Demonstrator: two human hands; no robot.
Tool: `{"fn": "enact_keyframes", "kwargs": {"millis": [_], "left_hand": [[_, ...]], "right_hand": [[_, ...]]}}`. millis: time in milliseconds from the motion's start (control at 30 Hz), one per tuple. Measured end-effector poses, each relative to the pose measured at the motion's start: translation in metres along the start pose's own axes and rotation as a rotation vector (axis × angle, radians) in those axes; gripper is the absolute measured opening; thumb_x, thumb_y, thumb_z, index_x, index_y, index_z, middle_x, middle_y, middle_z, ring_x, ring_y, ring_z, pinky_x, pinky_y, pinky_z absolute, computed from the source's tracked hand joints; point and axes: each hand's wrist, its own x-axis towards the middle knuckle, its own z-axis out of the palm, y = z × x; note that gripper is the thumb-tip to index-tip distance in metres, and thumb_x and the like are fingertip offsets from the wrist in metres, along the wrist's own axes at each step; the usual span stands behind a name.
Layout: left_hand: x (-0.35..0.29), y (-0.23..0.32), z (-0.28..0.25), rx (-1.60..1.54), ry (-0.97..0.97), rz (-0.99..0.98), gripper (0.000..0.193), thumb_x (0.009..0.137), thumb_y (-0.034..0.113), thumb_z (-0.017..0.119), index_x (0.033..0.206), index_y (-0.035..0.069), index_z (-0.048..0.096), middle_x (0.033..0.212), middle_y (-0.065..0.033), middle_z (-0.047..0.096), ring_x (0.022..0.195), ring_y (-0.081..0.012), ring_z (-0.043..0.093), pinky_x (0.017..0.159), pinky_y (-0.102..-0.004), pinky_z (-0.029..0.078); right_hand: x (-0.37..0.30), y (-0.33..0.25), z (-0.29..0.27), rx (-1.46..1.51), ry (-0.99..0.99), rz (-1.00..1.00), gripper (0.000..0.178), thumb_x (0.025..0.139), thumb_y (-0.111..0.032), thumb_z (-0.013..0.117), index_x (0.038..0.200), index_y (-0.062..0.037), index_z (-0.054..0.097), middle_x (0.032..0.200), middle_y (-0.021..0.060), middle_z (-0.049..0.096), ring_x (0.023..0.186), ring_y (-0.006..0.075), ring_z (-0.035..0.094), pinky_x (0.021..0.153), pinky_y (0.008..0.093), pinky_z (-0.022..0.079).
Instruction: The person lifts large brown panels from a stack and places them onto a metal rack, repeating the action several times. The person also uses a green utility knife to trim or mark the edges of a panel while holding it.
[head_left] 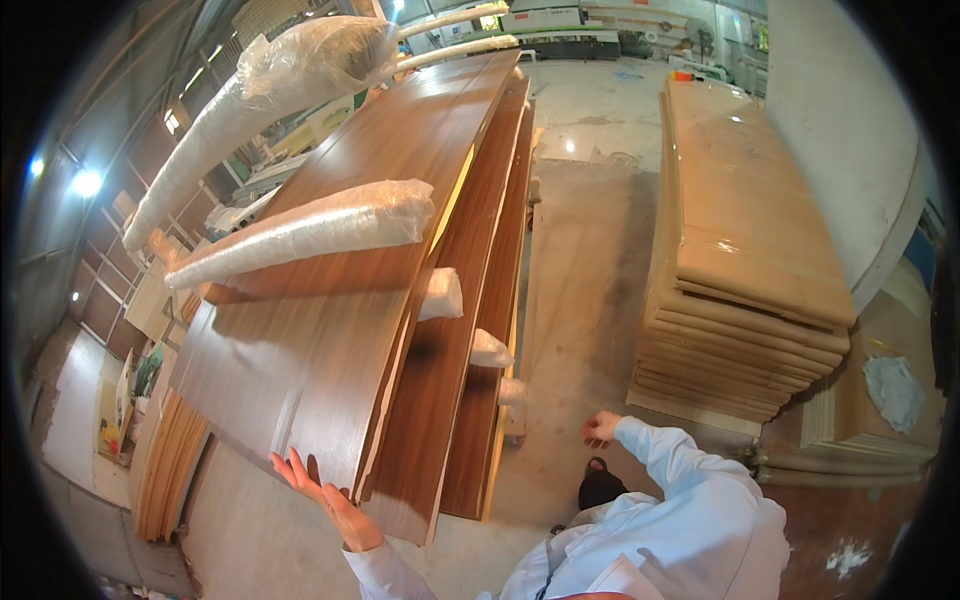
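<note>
My left hand is at the near corner of the top brown wood-grain panel, its fingers stretched out and spread, nothing gripped. The fingertips are at the panel's near edge; I cannot tell whether they press on it. My right hand hangs away from the panels over the floor, fingers loosely bent and holding nothing. Below the top panel sit more panels of the same brown, in tiers on rack arms. A plastic-wrapped rack arm sticks out above the top panel.
A larger wrapped arm reaches over the panels' far left. To the right stands a tall stack of brown wrapped boards, with an aisle floor between. Lower right, more boards carry a crumpled plastic sheet. Upright boards lean at left.
</note>
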Motion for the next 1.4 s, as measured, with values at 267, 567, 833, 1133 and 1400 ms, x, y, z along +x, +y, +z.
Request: {"fn": "enact_keyframes", "kwargs": {"millis": [267,567,833,1133,1400], "left_hand": [[0.009,-0.013,-0.002,0.035,-0.058,0.068,0.07,0.099,0.053,0.023,0.151,0.007,0.023,0.161,-0.0141,0.005,0.146,-0.037,0.013,0.114,-0.052,0.023],[0.023,-0.035,-0.008,0.006,-0.152,0.06,0.07,0.097,0.056,0.023,0.152,0.012,0.024,0.161,-0.0103,0.006,0.143,-0.038,0.024,0.112,-0.0565,0.023],[0.041,-0.042,-0.013,-0.061,-0.254,0.111,0.073,0.097,0.058,0.027,0.149,0.007,0.028,0.16,-0.0138,0.006,0.142,-0.0358,0.027,0.112,-0.0528,0.025],[0.044,-0.054,-0.018,0.013,-0.216,0.153,0.082,0.096,0.066,0.026,0.144,0.001,0.038,0.157,-0.022,0.012,0.145,-0.0383,0.015,0.114,-0.0498,0.025],[0.04,-0.06,-0.036,0.024,-0.346,0.252,0.081,0.094,0.061,0.041,0.151,0.008,0.023,0.16,-0.0171,0.002,0.145,-0.0474,-0.004,0.114,-0.0609,0.009]], "right_hand": [[0.023,0.001,0.051,0.038,0.055,-0.142,0.035,0.092,-0.038,0.061,0.111,-0.0092,0.065,0.098,0.0059,0.07,0.081,0.0174,0.069,0.066,0.0339,0.057],[0.03,-0.051,0.113,0.449,0.115,-0.321,0.034,0.094,-0.039,0.059,0.111,-0.0105,0.064,0.099,0.0043,0.069,0.083,0.0171,0.068,0.065,0.0327,0.055],[0.022,-0.023,0.162,0.355,0.06,-0.36,0.026,0.094,-0.033,0.058,0.108,-0.0112,0.065,0.096,0.0042,0.07,0.079,0.0141,0.066,0.062,0.0295,0.053],[0.002,0.0,0.24,0.446,0.099,-0.261,0.027,0.094,-0.032,0.06,0.109,-0.0105,0.066,0.096,0.0051,0.071,0.078,0.0149,0.067,0.059,0.0292,0.053],[0.008,0.068,0.302,0.044,0.325,-0.058,0.029,0.091,-0.034,0.06,0.104,-0.0091,0.069,0.087,0.0053,0.071,0.071,0.0143,0.068,0.057,0.0309,0.054]]}}
